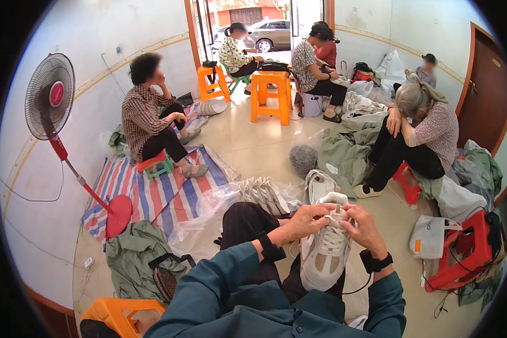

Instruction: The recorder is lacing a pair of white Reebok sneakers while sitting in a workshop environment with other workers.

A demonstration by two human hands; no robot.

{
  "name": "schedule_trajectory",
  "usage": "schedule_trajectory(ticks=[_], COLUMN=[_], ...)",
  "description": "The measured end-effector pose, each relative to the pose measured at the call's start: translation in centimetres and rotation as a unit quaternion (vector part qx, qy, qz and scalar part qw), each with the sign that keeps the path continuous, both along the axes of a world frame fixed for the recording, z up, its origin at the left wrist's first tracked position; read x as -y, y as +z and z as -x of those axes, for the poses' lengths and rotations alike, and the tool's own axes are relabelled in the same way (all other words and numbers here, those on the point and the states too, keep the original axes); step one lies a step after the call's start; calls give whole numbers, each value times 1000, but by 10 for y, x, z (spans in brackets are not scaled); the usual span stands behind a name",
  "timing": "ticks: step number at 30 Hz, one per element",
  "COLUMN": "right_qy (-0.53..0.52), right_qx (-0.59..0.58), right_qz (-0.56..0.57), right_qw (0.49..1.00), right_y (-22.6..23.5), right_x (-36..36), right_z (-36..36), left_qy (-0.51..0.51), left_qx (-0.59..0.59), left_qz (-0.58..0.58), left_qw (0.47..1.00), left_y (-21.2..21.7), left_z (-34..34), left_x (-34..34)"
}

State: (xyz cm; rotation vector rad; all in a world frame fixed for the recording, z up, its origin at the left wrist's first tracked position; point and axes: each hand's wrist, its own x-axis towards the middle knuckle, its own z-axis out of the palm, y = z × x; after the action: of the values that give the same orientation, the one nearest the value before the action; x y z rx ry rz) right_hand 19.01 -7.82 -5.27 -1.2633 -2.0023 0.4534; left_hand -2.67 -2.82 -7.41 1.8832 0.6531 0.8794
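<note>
A white and beige sneaker (321, 266) rests on my lap with its toe toward me. White laces (332, 239) criss-cross up its front to the tongue. My left hand (308, 221) has its fingers pinched on the shoelace at the upper eyelets, left of the tongue. On the opposite side, my right hand (365, 228) is closed with thumb and finger at the lace's top end. The exact grip of the right fingertips is partly hidden. Just beyond sits another pale shoe (319, 183), beside a row of white shoes (263, 194) on clear plastic.
A red floor fan (118, 216) stands left, near a striped sheet (152, 197). One person (152, 112) sits there; another (417, 129) bends forward at right. Orange stools (270, 93) stand farther back. A red stool (462, 253) and white bag (431, 236) lie right.
</note>
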Motion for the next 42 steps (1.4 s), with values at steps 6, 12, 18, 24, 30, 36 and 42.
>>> schedule_trajectory(ticks=[6,12,18,24,30,36,42], right_qy=[6,-19,-21,-18,-22,-32,-34], right_qx=[-20,-102,-148,-181,-212,-220,-280], right_qz=[-10,-7,22,44,80,37,46], right_qw=[1000,995,989,982,974,974,958], right_y=[-6,-22,-15,-19,-13,-21,-27], right_x=[12,-7,-3,0,6,5,7], right_z=[1,3,8,4,9,10,7], left_qy=[-75,-119,-99,61,163,209,208], left_qx=[-2,-20,-41,-76,-65,-72,-72], left_qz=[24,110,84,-22,-341,-332,-304], left_qw=[997,987,991,995,923,917,927], left_y=[7,3,30,21,11,0,3], left_z=[6,21,22,11,-8,-7,-9], left_x=[2,-13,-6,-1,8,9,14])
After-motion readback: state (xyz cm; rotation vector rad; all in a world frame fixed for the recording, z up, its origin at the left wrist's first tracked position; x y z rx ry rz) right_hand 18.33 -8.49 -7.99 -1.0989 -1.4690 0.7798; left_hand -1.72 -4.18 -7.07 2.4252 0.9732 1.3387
